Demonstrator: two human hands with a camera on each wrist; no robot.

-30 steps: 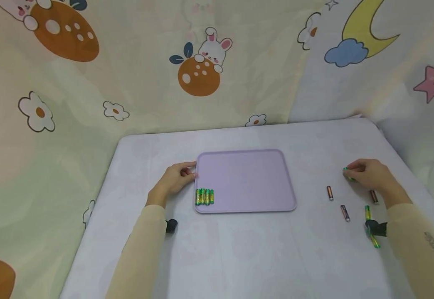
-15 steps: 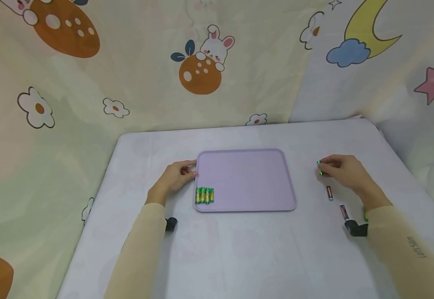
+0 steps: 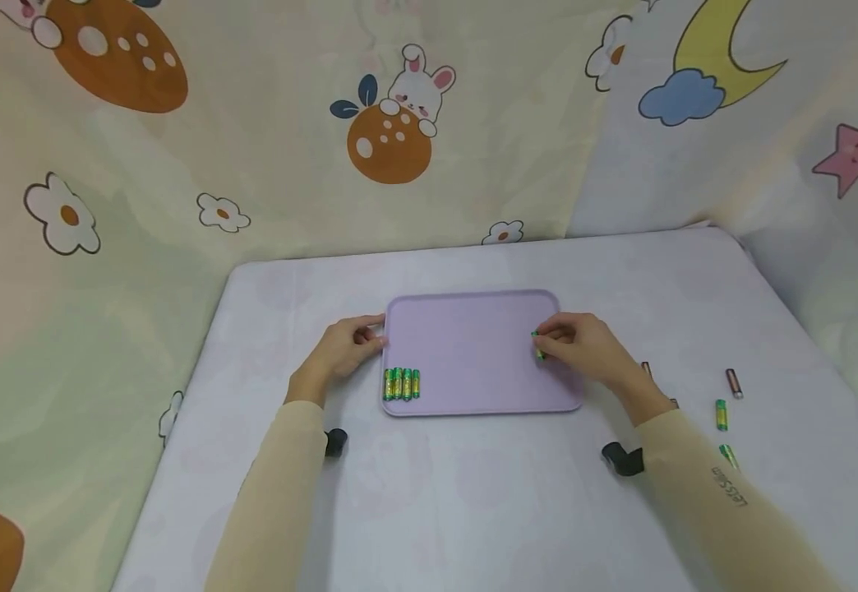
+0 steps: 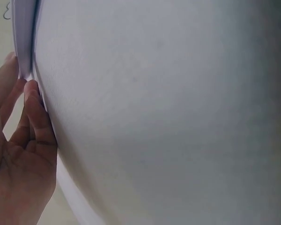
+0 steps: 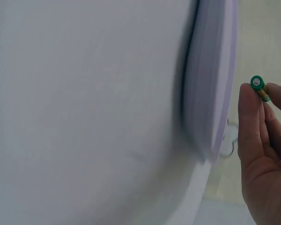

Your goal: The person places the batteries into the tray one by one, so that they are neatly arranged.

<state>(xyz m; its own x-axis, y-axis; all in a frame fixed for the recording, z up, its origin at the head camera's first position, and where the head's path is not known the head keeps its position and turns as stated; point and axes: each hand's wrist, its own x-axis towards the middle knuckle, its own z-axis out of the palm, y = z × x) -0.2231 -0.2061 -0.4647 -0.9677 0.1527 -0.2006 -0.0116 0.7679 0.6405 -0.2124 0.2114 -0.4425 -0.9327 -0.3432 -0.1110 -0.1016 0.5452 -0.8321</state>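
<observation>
Four green batteries (image 3: 403, 384): were lined up in the near-left corner of the lilac tray (image 3: 473, 345).
Left hand (image 3: 340, 349): was rested against the tray's left edge, fingers unclenched.
Right hand (image 3: 584, 345): a fifth battery (image 5: 257, 83) was pinched over the tray's right part, well apart from the left hand.

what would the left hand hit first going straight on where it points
Most likely the purple tray: the left hand seems to be touching its left rim.
</observation>
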